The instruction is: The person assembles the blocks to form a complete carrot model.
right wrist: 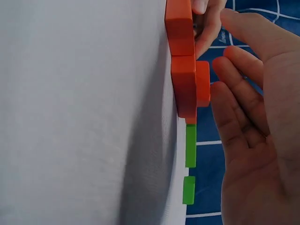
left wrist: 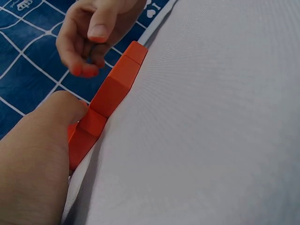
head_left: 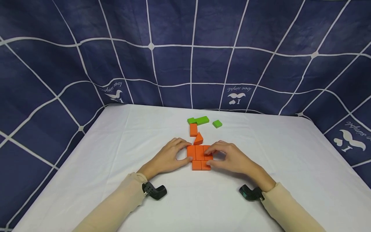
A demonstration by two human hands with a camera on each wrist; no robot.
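Several flat orange toy blocks (head_left: 199, 152) lie fitted together on the table, three in the far row and two nearer. My left hand (head_left: 171, 156) pinches the leftmost orange block, its thumb at the near end and a fingertip at the far end. The left wrist view shows that thumb against the orange side. Over the group's right side hovers my right hand (head_left: 232, 158), fingers loosely bent and holding nothing. In the right wrist view, one orange block (right wrist: 202, 83) stands proud of the others, just apart from the right fingertips.
Behind the group are an orange triangular block (head_left: 198, 138) and an orange rectangular block (head_left: 193, 130). Farther back lie a long green block (head_left: 202, 120), a small green block (head_left: 191, 120) touching it, and another green block (head_left: 217, 124). A blue gridded cloth (head_left: 174, 64) hangs beyond the white table (head_left: 261, 145).
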